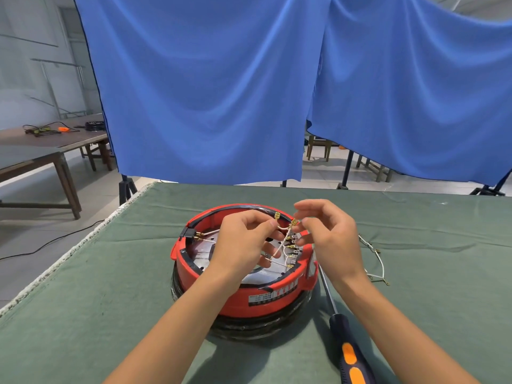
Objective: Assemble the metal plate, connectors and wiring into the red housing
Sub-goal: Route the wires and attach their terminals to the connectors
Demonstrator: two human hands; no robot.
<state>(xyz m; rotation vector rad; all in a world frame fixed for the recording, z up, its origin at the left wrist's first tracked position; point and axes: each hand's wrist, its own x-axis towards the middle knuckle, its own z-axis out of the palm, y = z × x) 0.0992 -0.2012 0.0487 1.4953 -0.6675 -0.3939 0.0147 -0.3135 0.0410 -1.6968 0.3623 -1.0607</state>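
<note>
Round red plastic housing sits centre frame, low, on the green cloth-covered table, with a shiny metal plate inside it. Left hand over the housing, thumb and forefinger pinching a thin white wire with a brass spade connector at its tip. Right hand just right of it, fingertips pinching a second brass connector. Loose white wire harness lies on the cloth at right. Black-and-orange-handled screwdriver lies lower right, touching neither hand. Blue fabric backdrop fills the upper frame.
</note>
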